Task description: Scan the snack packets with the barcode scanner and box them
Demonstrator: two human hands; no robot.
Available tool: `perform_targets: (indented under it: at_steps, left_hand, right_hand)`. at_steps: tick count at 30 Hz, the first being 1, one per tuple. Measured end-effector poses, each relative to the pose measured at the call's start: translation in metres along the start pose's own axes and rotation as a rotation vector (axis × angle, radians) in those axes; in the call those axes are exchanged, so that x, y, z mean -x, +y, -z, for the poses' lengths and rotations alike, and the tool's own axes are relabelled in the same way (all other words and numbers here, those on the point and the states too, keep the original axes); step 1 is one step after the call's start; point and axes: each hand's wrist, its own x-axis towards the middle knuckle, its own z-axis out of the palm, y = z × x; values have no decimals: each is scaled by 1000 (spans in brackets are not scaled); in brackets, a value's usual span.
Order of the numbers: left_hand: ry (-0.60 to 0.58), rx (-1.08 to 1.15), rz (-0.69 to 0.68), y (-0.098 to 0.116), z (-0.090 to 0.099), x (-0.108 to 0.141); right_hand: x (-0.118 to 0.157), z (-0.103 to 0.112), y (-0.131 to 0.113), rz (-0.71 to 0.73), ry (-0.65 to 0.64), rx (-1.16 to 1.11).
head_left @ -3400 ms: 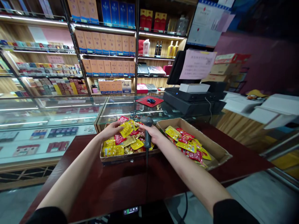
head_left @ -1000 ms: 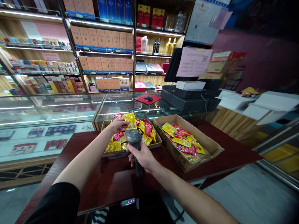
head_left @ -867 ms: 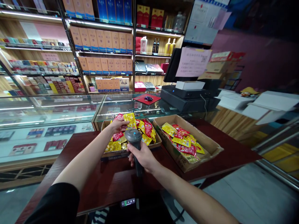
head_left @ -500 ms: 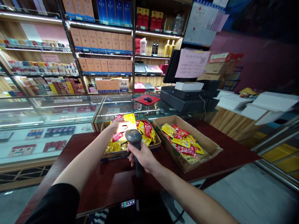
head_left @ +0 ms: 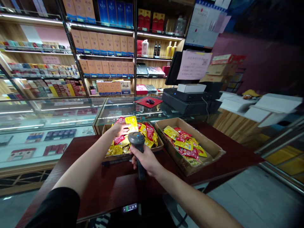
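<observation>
My right hand [head_left: 146, 159] is wrapped round the handle of a dark handheld barcode scanner [head_left: 137, 139], which stands upright with a small blue light on top. Just beyond the scanner, my left hand [head_left: 120, 129] grips a yellow snack packet [head_left: 132, 121] at its left side; the scanner head faces it. Below that hand lies a shallow cardboard box [head_left: 155, 150] heaped with red and yellow packets. A second cardboard box [head_left: 212, 142], to the right, holds more red and yellow packets [head_left: 184, 145].
Both boxes rest on a dark red wooden table [head_left: 95, 190]. Behind it are a glass display counter [head_left: 80, 117], a mouse on a red mat [head_left: 149, 101] and a monitor [head_left: 174, 68] on a black base. A phone-like lit device [head_left: 129, 207] is near the front edge.
The bright light on the packet and my left hand has gone out, and a blue light now shows on the scanner's top. Both hands stay almost where they were.
</observation>
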Motion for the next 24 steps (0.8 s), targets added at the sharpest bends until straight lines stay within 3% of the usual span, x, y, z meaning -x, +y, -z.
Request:
perform_targets:
  at_steps: [6, 10, 13, 17, 24]
  left_hand:
    - [-72, -100, -11, 9, -13, 19]
    - [-102, -92, -11, 15, -27, 26]
    - [-149, -102, 16, 19, -46, 27]
    - [-258, -119, 45, 24, -83, 26]
    - [-365, -210, 56, 16, -181, 3]
  right_hand:
    - [-10, 13, -6, 59, 38, -16]
    - [-42, 42, -27, 208, 234, -13]
    - [-68, 68, -47, 117, 352, 8]
    - [-82, 100, -72, -4, 344, -113]
    - [-69, 175, -102, 82, 448, -107]
